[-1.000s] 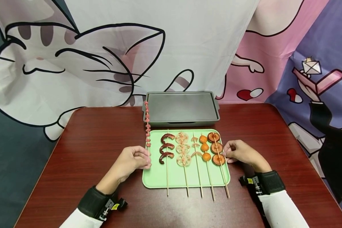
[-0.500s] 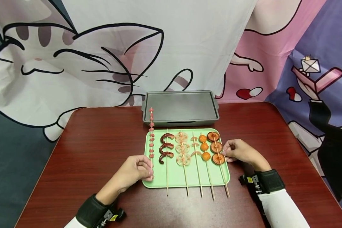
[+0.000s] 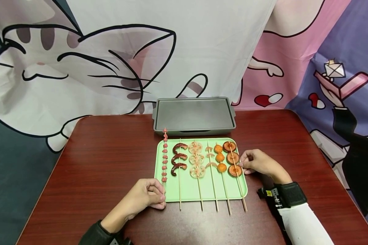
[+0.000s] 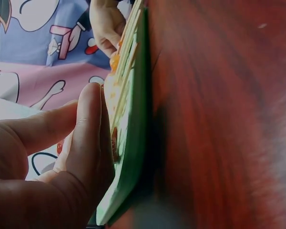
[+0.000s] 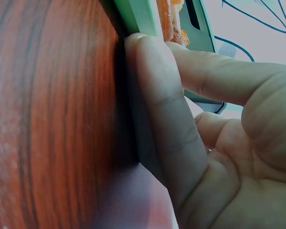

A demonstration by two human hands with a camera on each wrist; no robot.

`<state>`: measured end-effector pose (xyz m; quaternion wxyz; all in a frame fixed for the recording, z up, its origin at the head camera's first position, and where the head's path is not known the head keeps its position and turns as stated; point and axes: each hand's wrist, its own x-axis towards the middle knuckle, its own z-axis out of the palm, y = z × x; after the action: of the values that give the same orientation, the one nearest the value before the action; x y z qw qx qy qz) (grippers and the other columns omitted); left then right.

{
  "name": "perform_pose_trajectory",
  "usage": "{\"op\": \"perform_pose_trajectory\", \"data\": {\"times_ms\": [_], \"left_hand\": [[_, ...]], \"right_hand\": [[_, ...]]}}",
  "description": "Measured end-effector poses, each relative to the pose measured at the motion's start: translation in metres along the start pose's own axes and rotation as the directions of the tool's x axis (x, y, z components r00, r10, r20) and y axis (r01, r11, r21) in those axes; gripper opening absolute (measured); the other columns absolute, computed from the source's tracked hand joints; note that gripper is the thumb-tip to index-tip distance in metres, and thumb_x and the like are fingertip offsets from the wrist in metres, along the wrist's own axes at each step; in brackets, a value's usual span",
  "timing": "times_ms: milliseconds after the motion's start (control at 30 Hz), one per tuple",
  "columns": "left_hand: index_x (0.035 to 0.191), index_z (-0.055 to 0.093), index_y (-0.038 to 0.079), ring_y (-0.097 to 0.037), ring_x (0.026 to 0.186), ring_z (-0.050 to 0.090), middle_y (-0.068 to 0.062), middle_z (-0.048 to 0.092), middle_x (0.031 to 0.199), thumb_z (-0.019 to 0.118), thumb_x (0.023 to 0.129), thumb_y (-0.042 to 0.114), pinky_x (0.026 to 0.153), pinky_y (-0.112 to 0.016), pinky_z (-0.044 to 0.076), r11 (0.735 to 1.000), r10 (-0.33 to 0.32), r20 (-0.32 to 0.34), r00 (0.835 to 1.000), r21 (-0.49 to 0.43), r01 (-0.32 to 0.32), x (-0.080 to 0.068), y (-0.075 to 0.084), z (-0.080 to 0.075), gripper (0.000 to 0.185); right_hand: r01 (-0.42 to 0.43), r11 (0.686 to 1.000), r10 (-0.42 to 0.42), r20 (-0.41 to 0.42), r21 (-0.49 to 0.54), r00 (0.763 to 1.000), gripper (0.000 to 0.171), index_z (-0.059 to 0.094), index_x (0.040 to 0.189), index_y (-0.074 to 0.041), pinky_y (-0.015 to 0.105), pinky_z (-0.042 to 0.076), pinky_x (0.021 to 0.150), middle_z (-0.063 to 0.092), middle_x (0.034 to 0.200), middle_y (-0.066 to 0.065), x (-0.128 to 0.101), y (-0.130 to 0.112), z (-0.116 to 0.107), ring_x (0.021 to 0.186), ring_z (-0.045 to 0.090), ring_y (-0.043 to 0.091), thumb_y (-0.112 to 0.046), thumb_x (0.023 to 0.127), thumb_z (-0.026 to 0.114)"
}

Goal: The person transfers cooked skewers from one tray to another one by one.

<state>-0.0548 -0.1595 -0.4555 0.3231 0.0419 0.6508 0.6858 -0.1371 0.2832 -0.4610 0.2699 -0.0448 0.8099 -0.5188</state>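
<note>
My left hand (image 3: 147,194) pinches the lower stick of a skewer (image 3: 164,157) threaded with several small pink pieces. That skewer lies along the left side of a light green tray (image 3: 188,195), its tip past the far rim. In the left wrist view, the thumb and fingers (image 4: 88,129) are close together beside the tray's edge, and the grip on the stick is hidden. My right hand (image 3: 262,165) holds the tray's right rim between thumb and fingers, seen close up on the green edge (image 5: 138,16) in the right wrist view. Beside it lies a mushroom skewer (image 3: 233,158).
Between the hands, the tray bears a skewer of dark red curled tentacles (image 3: 180,157), one of lotus root slices (image 3: 197,160), one of pale curved pieces (image 3: 210,158) and one of orange balls (image 3: 220,158). A grey grill plate (image 3: 196,115) stands behind the tray on the brown table (image 3: 110,146).
My left hand has drawn the pink-piece skewer toward me and slightly right, from the tray's left edge to over the tray. The right hand stays on the rim.
</note>
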Motion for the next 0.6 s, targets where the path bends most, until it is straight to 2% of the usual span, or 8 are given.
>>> {"op": "perform_pose_trajectory", "data": {"times_ms": [367,600], "left_hand": [[0.103,0.056,-0.019,-0.019,0.075,0.075,-0.01,0.067,0.082,0.069,0.089,-0.011,0.074,-0.035,0.067,1.0,-0.015,0.003,1.0,0.003,0.015,-0.014,-0.01,0.004,0.021],[0.104,0.056,-0.019,-0.02,0.076,0.075,-0.011,0.068,0.083,0.07,0.089,-0.011,0.075,-0.036,0.067,1.0,-0.023,-0.022,0.999,-0.006,0.023,-0.017,-0.013,0.003,0.022]], "right_hand": [[0.006,1.0,-0.006,0.004,0.006,1.0,0.01,0.058,0.101,0.016,0.028,0.065,0.066,0.068,0.083,0.009,0.0,0.0,0.0,0.072,0.067,0.013,0.007,0.096,0.059],[0.0,1.0,0.0,0.003,0.011,1.0,0.012,0.057,0.102,0.018,0.029,0.065,0.066,0.068,0.083,0.009,0.0,0.0,0.0,0.072,0.067,0.014,0.008,0.095,0.059]]}}
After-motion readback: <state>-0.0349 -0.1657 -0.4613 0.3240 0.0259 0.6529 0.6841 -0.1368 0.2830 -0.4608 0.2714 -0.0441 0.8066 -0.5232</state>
